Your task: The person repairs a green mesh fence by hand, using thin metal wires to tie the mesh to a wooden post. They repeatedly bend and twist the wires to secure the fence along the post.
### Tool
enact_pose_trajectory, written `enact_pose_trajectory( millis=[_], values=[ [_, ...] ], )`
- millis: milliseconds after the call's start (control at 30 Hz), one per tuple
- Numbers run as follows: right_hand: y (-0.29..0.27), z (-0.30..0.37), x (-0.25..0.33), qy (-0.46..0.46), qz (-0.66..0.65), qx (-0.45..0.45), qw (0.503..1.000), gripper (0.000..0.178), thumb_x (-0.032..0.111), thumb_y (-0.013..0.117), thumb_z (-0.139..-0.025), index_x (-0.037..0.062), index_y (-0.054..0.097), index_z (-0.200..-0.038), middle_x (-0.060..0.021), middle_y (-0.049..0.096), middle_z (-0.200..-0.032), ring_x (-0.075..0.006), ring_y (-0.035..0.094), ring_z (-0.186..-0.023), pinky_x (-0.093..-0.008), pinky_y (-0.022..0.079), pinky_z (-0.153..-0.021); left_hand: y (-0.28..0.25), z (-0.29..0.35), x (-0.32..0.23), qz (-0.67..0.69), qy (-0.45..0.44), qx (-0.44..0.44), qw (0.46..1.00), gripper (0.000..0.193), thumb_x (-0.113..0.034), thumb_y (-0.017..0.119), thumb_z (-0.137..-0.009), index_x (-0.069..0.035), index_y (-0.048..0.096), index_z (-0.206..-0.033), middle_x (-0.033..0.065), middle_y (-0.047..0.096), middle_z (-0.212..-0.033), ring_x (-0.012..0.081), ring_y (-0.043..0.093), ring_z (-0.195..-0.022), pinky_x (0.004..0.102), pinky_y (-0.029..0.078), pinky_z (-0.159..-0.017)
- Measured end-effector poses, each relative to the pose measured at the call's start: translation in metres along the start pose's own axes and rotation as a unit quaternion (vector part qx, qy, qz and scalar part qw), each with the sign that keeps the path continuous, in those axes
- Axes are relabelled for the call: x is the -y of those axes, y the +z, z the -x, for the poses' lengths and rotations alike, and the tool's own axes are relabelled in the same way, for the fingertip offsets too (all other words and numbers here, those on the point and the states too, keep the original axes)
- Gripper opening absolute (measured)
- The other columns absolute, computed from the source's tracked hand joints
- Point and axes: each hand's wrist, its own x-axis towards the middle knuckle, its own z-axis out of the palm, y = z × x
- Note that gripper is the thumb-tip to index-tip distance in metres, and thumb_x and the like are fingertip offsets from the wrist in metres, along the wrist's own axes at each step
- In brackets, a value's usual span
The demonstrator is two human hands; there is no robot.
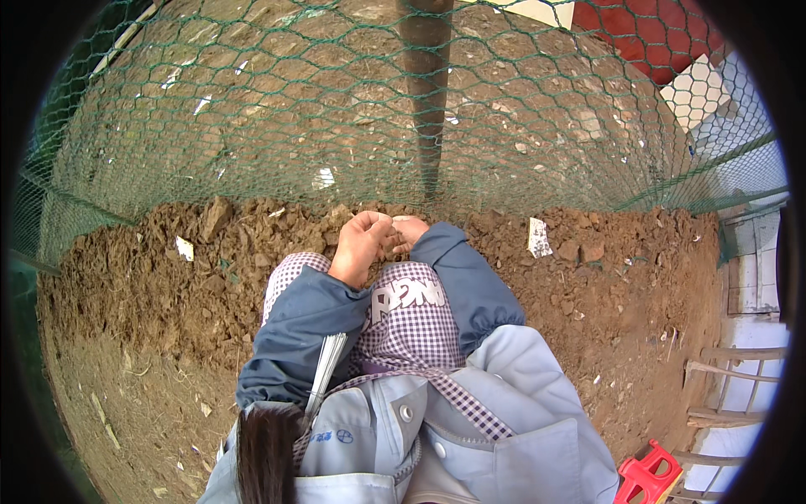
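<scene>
In front of my knees, my left hand (360,244) and my right hand (408,232) meet low by the foot of a green mesh net (336,181). The left thumb and fingertips are pinched together. The right fingers curl in close beside them, partly covered by the left hand. Whatever lies between the fingertips is too small to make out. Just beyond the hands, the net's lower edge meets loose brown soil (168,273). A bundle of thin pale wires (329,363) sticks up by my left forearm, in front of my jacket.
A dark upright post (426,92) stands at the net, straight ahead. White scraps (539,238) lie on the clods. A red plastic object (651,475) sits at the lower right, near a wooden rack (739,382). Beyond the net at upper right is a red sheet (651,34).
</scene>
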Motion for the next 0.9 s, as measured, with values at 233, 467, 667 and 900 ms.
enact_pose_trajectory(
  millis=[233,467,667,900],
  values=[
    [-0.056,0.024,-0.032,-0.066,-0.38,-0.161,0.908,0.033,0.039,0.048,-0.091,0.008,0.055,-0.1,-0.0044,0.061,-0.098,-0.0192,0.059,-0.082,-0.0318,0.048,-0.062,0.0,-0.003,-0.002,-0.007,0.009,-0.027,1.0,0.014,-0.021,0.056,-0.088,-0.007,0.058,-0.087,0.0004,0.06,-0.078,0.0066,0.051,-0.06,0.0198,0.042,-0.052],
    [-0.051,0.022,0.001,-0.216,-0.537,0.062,0.813,0.038,0.043,0.05,-0.088,0.0075,0.055,-0.101,-0.0056,0.06,-0.104,-0.0242,0.058,-0.098,-0.0385,0.05,-0.075,0.007,-0.01,0.002,-0.017,-0.022,0.009,1.0,0.015,-0.021,0.055,-0.088,-0.006,0.058,-0.088,0.001,0.061,-0.078,0.0069,0.051,-0.061,0.0209,0.042,-0.053],
    [-0.049,0.021,0.007,-0.216,-0.57,0.081,0.788,0.023,0.031,0.051,-0.091,0.0088,0.058,-0.087,-0.0009,0.061,-0.08,-0.0168,0.057,-0.077,-0.0298,0.048,-0.065,0.006,-0.004,-0.001,0.009,-0.018,-0.012,1.0,0.009,-0.013,0.055,-0.086,-0.005,0.057,-0.087,0.001,0.058,-0.076,0.0067,0.049,-0.059,0.0208,0.039,-0.049],
    [-0.045,0.008,-0.001,-0.065,-0.263,-0.038,0.962,0.019,0.027,0.058,-0.088,0.0104,0.055,-0.079,0.0013,0.053,-0.066,-0.011,0.049,-0.059,-0.0259,0.045,-0.052,0.006,-0.006,0.001,0.01,-0.019,0.001,1.0,0.009,-0.013,0.054,-0.086,-0.005,0.058,-0.087,0.001,0.059,-0.076,0.0068,0.049,-0.059,0.0208,0.04,-0.05]
  ],
)
